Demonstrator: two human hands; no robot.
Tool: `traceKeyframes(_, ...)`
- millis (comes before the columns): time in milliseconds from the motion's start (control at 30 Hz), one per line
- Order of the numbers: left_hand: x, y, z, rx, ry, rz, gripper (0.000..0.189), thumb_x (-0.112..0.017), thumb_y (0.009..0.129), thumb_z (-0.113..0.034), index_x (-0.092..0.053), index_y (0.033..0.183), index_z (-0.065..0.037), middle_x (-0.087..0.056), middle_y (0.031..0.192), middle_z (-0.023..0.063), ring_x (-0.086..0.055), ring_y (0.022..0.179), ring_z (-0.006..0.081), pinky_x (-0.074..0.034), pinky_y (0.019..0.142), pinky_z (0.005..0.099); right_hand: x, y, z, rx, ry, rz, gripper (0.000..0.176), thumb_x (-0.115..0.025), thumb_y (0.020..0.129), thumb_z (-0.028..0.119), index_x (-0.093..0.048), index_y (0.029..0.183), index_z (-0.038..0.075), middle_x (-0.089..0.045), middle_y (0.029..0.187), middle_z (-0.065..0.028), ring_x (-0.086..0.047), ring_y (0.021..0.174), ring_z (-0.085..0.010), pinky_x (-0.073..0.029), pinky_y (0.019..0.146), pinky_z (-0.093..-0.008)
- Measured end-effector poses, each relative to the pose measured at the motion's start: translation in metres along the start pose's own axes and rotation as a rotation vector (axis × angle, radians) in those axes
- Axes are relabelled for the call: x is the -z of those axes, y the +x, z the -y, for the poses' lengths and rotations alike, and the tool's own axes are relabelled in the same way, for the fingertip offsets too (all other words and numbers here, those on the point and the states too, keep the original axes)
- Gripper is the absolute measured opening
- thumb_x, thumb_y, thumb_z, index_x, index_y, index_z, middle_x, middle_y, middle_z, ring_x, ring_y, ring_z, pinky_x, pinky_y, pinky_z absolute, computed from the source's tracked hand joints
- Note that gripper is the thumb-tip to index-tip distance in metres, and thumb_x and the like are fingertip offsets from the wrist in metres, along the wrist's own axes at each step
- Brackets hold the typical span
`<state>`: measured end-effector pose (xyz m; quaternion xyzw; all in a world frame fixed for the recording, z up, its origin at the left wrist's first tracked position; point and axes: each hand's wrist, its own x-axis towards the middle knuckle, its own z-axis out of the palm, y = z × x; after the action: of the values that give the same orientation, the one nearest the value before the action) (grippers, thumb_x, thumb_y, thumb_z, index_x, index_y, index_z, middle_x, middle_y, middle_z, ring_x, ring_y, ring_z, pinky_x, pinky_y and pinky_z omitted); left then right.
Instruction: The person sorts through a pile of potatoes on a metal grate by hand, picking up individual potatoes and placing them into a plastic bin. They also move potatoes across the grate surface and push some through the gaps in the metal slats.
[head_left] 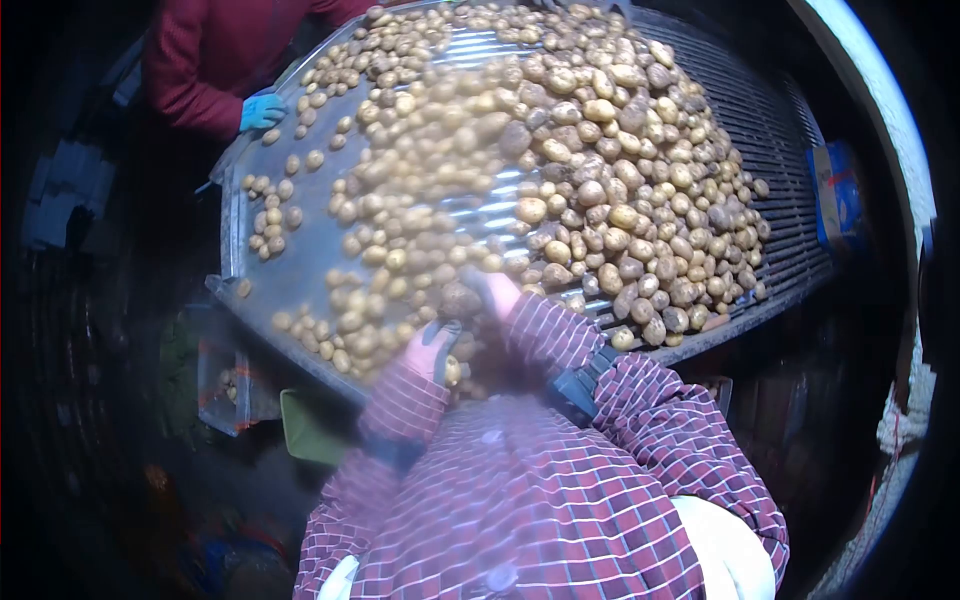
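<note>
Many potatoes [600,190] lie heaped on a metal sorting table with slatted bars. Both my hands are at its near edge, wearing gloves that look pink with grey finger parts. My left hand [432,350] is low beside several potatoes close to my body. Just up and right of it, my right hand [494,292] reaches in over the bars. A large brownish potato [460,300] sits between the two hands, right at the fingers. Motion smears the fingers of both hands, and I cannot tell whether they grip it.
Across the table at the left, another person's teal-gloved hand [262,112] rests at the edge near loose potatoes. Flat metal sheet [310,215] forms the table's left side; dark slats [745,90] run along the right. Below the near edge stand a green container [305,425] and a clear bin [222,385].
</note>
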<state>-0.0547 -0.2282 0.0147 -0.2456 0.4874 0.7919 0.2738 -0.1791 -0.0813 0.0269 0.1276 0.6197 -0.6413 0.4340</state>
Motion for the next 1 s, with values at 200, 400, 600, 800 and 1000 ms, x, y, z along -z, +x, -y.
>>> traceKeyframes(200,0.015,0.050,0.040,-0.037,-0.492,0.494,0.042,-0.063,0.095,-0.021,-0.051,0.131,-0.005,-0.062,0.115,0.0093,-0.065,0.094,0.0196,-0.056,0.071,0.0301,0.031,-0.032,-0.001,0.242,-0.227,0.153,0.039,-0.052,0.099,0.034,-0.065,0.119,0.004,-0.063,0.120,-0.0158,-0.060,0.108,-0.0277,-0.048,0.094,-0.0375)
traceKeyframes(400,-0.047,0.019,-0.008,-0.476,0.346,0.031,0.067,-0.073,0.082,-0.015,-0.041,0.140,-0.008,-0.054,0.128,0.0094,-0.057,0.112,0.0245,-0.055,0.089,0.0354,0.082,0.000,-0.063,0.817,-0.545,0.135,0.062,-0.065,0.090,0.035,-0.045,0.142,0.008,-0.058,0.132,-0.0157,-0.056,0.117,-0.0275,-0.044,0.102,-0.0360)
traceKeyframes(600,-0.064,0.032,0.011,-0.442,0.483,0.049,0.080,-0.074,0.076,-0.002,-0.035,0.146,-0.002,-0.056,0.126,0.0145,-0.057,0.113,0.0208,-0.052,0.091,0.0310,0.088,-0.068,-0.060,0.359,0.145,0.175,0.063,-0.067,0.087,0.025,-0.043,0.142,0.006,-0.060,0.123,-0.0156,-0.059,0.107,-0.0249,-0.050,0.092,-0.0365)
traceKeyframes(800,-0.061,0.039,0.041,-0.561,0.861,0.309,0.050,-0.058,0.093,-0.024,-0.047,0.137,-0.002,-0.059,0.121,0.0150,-0.059,0.106,0.0239,-0.053,0.087,0.0353,0.209,-0.085,-0.168,0.590,0.854,-0.068,0.031,-0.060,0.090,0.022,-0.059,0.108,-0.002,-0.065,0.085,-0.0142,-0.064,0.074,-0.0276,-0.056,0.066,-0.0396)
traceKeyframes(1000,-0.051,0.052,0.054,-0.469,1.026,0.443,0.048,-0.050,0.098,-0.026,-0.043,0.141,-0.005,-0.057,0.126,0.0168,-0.057,0.115,0.0285,-0.055,0.089,0.0380,0.305,-0.214,-0.352,0.419,1.113,-0.540,0.041,-0.064,0.091,0.037,-0.056,0.122,0.011,-0.068,0.110,-0.0158,-0.069,0.089,-0.0326,-0.059,0.070,-0.0424)
